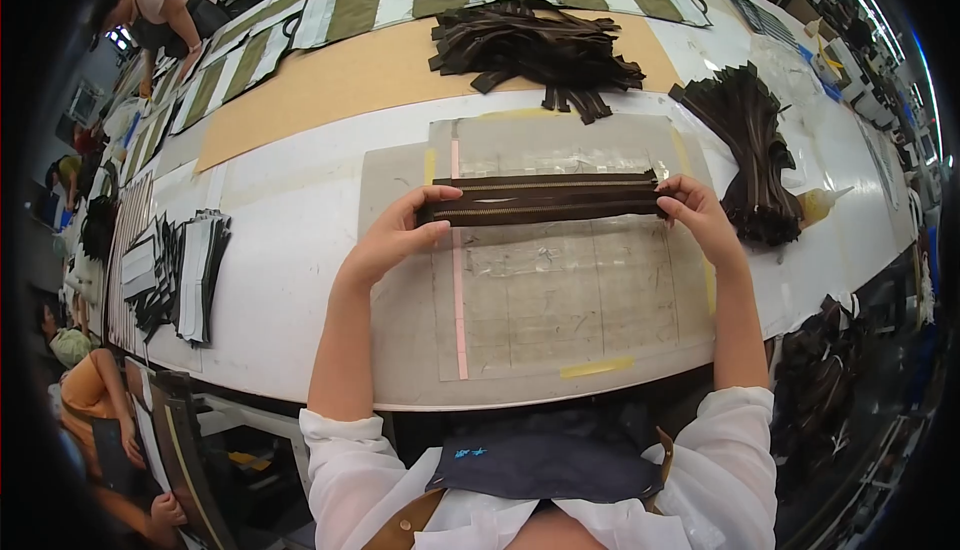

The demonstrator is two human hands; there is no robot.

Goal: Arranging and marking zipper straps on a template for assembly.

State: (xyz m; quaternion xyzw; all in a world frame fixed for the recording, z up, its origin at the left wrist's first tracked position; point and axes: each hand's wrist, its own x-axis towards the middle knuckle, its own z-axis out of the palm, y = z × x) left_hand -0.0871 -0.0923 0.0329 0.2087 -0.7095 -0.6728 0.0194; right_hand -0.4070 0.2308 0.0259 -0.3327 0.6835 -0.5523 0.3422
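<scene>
A pair of dark brown zippers [545, 206] with brassy teeth lies side by side across a grey board [400, 350], stretched between my two hands. My left hand [400, 230] pinches their left ends between thumb and fingers. The right ends are held by my right hand [697, 215], its thumb and fingertips closed on the tape. Under the zippers, the board carries a clear taped sheet with ruled lines, a pink strip [460, 300] down its left side and yellow tape [597, 368] near its front edge.
Beyond the board lies a heap of dark zippers [530, 50]; a tied bundle of zippers [745, 150] sits to the right by a glue bottle [820, 207]. Black-and-grey strips [203, 275] are stacked left. Olive-and-white fabric panels [360, 12] line the far side. Co-workers [165, 10] are at the left.
</scene>
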